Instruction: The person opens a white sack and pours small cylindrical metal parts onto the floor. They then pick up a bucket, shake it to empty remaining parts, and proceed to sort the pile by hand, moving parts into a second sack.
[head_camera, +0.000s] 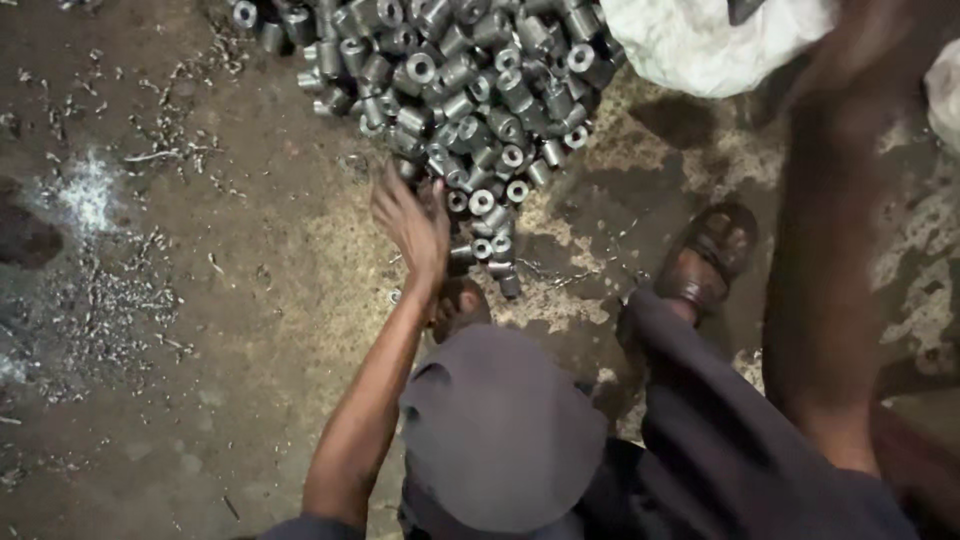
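The left hand (412, 222) reaches the pile of steel bushings (455, 85) at twelve o'clock on the floor (200, 330), fingers spread, touching its near edge. Better scoop low from there. The right hand (850, 50) is blurred; grip unclear.

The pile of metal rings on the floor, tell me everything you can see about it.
The pile of metal rings is a heap of short grey steel-looking cylinders with round holes, lying jumbled at all angles on the dirty floor. It narrows to a tail near the left hand, which reaches into its lower edge. A white sack lies beside it.
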